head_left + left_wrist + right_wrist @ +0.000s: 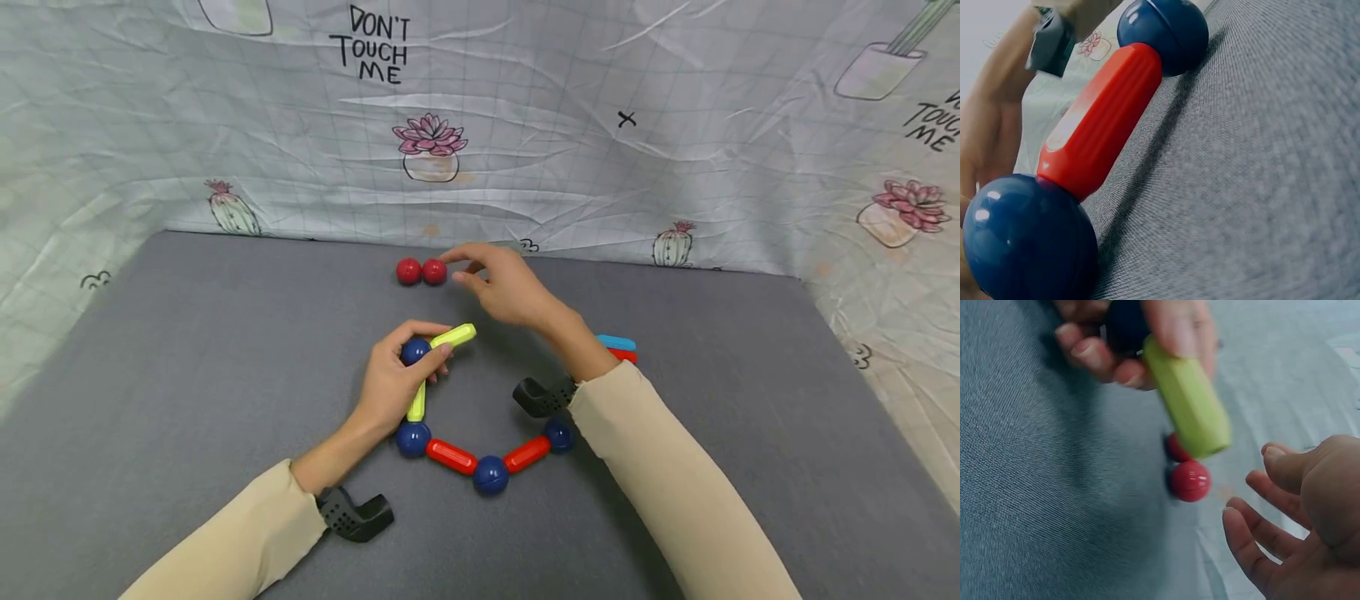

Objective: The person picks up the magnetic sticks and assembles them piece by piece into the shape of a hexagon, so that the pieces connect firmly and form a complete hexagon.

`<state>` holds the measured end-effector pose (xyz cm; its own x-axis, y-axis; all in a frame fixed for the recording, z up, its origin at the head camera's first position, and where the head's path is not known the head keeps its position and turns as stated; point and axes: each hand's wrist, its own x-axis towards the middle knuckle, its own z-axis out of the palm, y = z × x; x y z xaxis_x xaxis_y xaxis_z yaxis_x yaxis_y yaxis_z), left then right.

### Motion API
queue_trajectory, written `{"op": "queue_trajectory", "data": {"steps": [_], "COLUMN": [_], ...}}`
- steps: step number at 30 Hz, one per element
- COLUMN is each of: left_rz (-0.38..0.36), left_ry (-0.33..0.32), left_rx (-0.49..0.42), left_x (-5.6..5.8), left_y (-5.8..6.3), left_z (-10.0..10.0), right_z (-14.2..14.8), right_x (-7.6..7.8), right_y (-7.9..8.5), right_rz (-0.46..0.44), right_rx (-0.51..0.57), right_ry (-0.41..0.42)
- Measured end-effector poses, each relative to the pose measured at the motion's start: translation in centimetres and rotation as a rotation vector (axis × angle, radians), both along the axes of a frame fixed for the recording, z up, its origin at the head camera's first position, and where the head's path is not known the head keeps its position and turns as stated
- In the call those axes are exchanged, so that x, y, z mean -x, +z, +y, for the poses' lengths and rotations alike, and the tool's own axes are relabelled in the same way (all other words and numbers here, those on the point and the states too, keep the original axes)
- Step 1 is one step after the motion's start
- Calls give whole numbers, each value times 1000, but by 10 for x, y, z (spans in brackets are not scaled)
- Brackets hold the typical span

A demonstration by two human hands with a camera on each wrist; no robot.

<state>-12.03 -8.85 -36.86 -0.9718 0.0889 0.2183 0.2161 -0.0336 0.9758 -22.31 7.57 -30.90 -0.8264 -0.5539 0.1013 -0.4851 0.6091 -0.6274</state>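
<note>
Front blue ball (491, 476): lowest in the chain on the gray table (247, 375), with a left red rod (452, 457) and a right red rod (527, 454) running off it; I would leave this base lying flat.
End blue ball (559, 435): just beside the black wrist strap (543, 397) in my head view; a low swing of that arm could knock it, so I advise a raised wrist.
Lower yellow rod (416, 403): top covered by fingers; I cannot see how it meets the ball above.
Left hand (393, 375): pinching the upper blue ball (416, 351) and near end of the upper yellow rod (454, 336); a steady grip should spare the joints any twist.
Blue piece (617, 342) and red piece (624, 356): partly behind the right forearm, full lengths hidden from me.
Right hand (506, 287): fingers spread, holding nothing, tips just beside the right red ball (434, 272); contact I cannot confirm.
Left red ball (408, 272): beside its twin near the table's far edge; I judge a pinch across the right one's sides would disturb it least.
</note>
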Motion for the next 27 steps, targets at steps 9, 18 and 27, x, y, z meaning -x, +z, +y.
{"op": "queue_trajectory", "data": {"steps": [9, 18, 27], "left_rz": [3, 29, 16], "left_ry": [16, 32, 27], "left_rx": [-33, -19, -17], "left_x": [6, 12, 11], "left_y": [-11, -23, -23], "left_z": [0, -1, -1], "right_z": [-16, -18, -18], "right_x": [9, 20, 22], "right_y": [-18, -26, -20], "right_rz": [56, 36, 83], "right_rx": [-159, -193, -304], "right_ry": [82, 120, 106]}}
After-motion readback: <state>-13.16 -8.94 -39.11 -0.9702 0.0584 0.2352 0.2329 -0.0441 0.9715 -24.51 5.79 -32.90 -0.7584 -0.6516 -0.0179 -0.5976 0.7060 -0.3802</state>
